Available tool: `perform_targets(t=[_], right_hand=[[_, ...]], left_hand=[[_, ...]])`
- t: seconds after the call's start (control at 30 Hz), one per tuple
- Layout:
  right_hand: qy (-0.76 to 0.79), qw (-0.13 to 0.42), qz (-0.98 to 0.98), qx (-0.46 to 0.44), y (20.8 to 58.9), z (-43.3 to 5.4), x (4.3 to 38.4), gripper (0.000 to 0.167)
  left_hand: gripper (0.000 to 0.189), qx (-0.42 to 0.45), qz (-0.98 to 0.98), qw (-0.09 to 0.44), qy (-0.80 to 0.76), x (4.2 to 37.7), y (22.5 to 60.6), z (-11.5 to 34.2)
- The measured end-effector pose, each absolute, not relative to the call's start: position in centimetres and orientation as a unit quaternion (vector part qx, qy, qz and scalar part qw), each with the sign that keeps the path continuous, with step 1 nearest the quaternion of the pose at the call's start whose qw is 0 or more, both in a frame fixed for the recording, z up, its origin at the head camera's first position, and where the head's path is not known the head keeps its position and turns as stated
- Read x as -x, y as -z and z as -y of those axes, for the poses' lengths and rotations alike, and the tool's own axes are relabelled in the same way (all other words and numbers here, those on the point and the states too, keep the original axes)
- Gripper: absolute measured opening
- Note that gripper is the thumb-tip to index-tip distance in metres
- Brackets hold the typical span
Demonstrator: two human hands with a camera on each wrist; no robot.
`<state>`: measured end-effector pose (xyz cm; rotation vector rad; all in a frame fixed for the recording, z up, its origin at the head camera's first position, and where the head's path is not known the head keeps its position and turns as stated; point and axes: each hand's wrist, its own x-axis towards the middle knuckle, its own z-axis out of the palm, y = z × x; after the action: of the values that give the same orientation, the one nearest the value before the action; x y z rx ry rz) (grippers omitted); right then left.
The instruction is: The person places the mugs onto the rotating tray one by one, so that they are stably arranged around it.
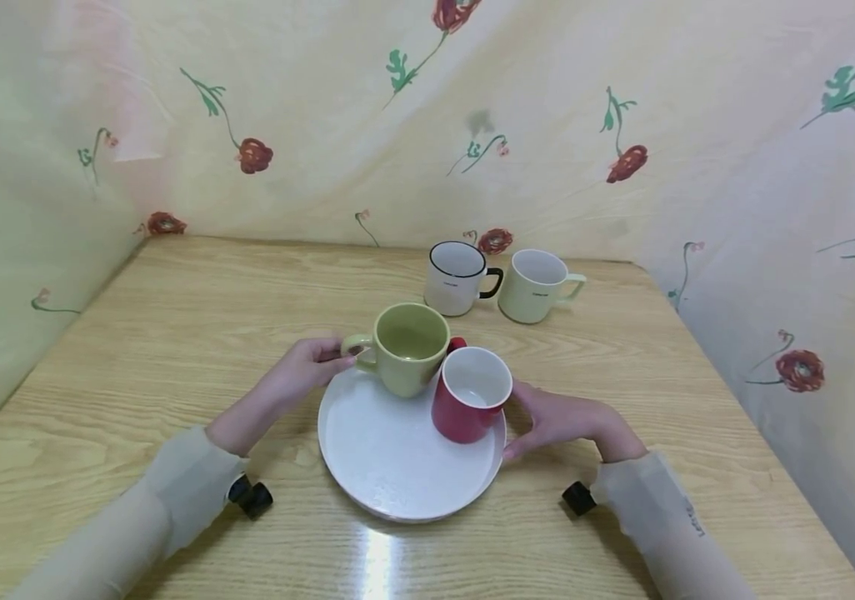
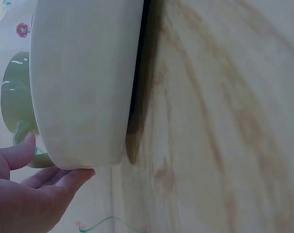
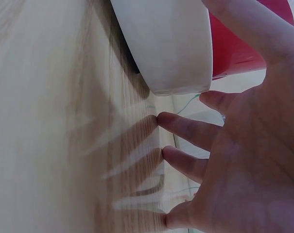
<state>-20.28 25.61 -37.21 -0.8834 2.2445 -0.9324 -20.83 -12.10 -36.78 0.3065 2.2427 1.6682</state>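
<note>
In the head view, a round white tray [image 1: 397,475] with a thick side lies mid-table. An olive-green mug [image 1: 407,367] stands over its back part, handle pointing left. My left hand [image 1: 311,364] holds that handle, the thumb on the near side; the left wrist view shows the thumb [image 2: 21,153] against the handle [image 2: 42,161] beside the tray's wall. Close to the green mug, on the tray's right side, is a red mug [image 1: 461,417] with a white inside, its handle turned to the back. My right hand [image 1: 558,417] is spread by the tray's right edge, its fingertips down near the table.
Behind the tray stand a white mug [image 1: 448,292] with a black rim and handle, and a pale green mug [image 1: 528,298]; both handles point right. A flowered cloth [image 1: 307,125] hangs along the back and sides of the wooden table [image 1: 195,333].
</note>
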Motion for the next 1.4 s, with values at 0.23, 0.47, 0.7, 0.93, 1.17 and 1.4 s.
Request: perform_targets(t=[0.23, 0.47, 0.7, 0.93, 1.17, 1.4], right_hand=[[0.340, 0.276, -0.835, 0.333, 36.9, -25.6, 20.3, 0.115], [0.309, 0.286, -0.841, 0.338, 36.2, -25.9, 20.5, 0.116], [0.279, 0.254, -0.869, 0.319, 35.8, -26.9, 21.0, 0.094], [0.313, 0.172, -0.893, 0.273, 35.8, -27.6, 22.1, 0.070], [0.380, 0.092, -0.897, 0.204, 35.6, -27.8, 23.2, 0.052], [0.408, 0.045, -0.900, 0.144, 34.8, -27.3, 24.5, 0.048]], left_hand=[[0.013, -0.105, -0.781, 0.191, -0.585, 20.9, 36.8, 12.1], [0.025, -0.136, -0.788, 0.204, -0.564, 20.8, 36.6, 13.2], [0.034, -0.164, -0.788, 0.234, -0.545, 20.8, 35.9, 14.1], [0.031, -0.174, -0.799, 0.234, -0.526, 20.7, 35.6, 13.9], [0.026, -0.170, -0.809, 0.220, -0.518, 20.7, 35.8, 13.8], [0.025, -0.169, -0.807, 0.204, -0.528, 20.5, 36.0, 13.9]])
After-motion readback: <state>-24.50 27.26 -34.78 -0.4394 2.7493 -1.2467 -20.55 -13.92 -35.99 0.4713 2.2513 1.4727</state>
